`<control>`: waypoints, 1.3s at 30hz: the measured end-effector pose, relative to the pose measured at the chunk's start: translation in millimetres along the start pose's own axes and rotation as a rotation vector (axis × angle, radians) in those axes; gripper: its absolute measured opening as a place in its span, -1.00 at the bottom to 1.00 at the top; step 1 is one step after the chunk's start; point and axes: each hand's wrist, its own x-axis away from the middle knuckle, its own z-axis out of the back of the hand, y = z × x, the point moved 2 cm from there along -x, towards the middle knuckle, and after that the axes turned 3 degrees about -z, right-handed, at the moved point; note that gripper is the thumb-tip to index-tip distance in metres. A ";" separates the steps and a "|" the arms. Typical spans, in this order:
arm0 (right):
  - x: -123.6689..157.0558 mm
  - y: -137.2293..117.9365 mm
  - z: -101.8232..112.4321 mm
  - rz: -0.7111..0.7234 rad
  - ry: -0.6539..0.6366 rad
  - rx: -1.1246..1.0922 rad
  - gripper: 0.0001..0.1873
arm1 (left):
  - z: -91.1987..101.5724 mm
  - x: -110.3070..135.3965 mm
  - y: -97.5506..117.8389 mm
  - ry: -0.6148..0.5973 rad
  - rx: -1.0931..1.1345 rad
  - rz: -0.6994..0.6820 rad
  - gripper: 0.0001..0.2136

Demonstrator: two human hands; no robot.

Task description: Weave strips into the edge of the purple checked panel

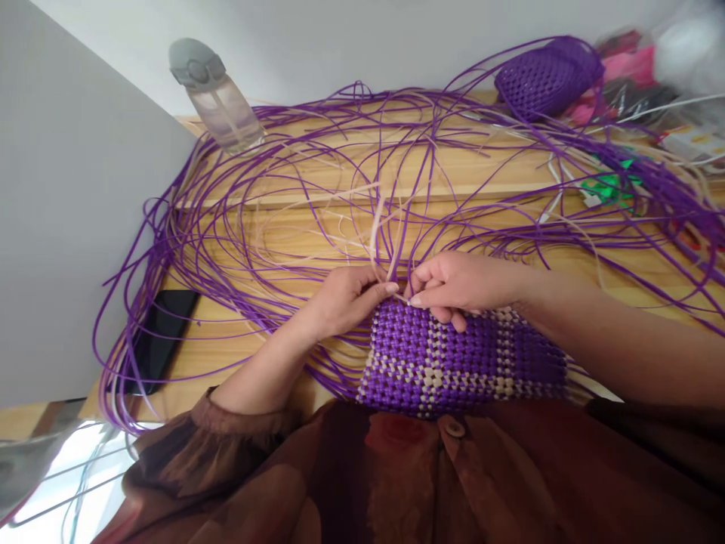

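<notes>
A woven panel [470, 355] of purple and cream plastic strips lies on the wooden table against the front of my shirt. At its upper left edge, my left hand [356, 298] pinches a cream strip [376, 227] between thumb and forefinger. Just to the right, my right hand [447, 287] also pinches a cream strip close to the weave, its other fingers curled over the panel. A short length of strip spans the gap between both hands. Long loose purple strips [226, 219] fan out from the panel's edges across the table.
A clear bottle with a grey lid [218, 98] stands at the back left. A black phone [161, 336] lies under strips at the left. Back right are a purple woven piece [549, 75], pink bundles [628, 68] and a green item [612, 185]. A wall borders the left.
</notes>
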 end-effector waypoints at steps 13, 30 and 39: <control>-18.3 -2.8 0.6 0.039 -0.068 0.021 -0.86 | -12.2 1.6 2.6 -0.028 0.848 -0.003 -0.48; -11.6 13.6 14.0 0.008 -0.100 -0.055 -0.87 | -13.8 -1.6 -4.7 0.109 0.843 0.183 -0.49; -21.3 1.3 3.7 -0.048 -0.066 -0.036 -0.88 | -8.9 3.1 1.6 0.091 0.818 0.127 -0.50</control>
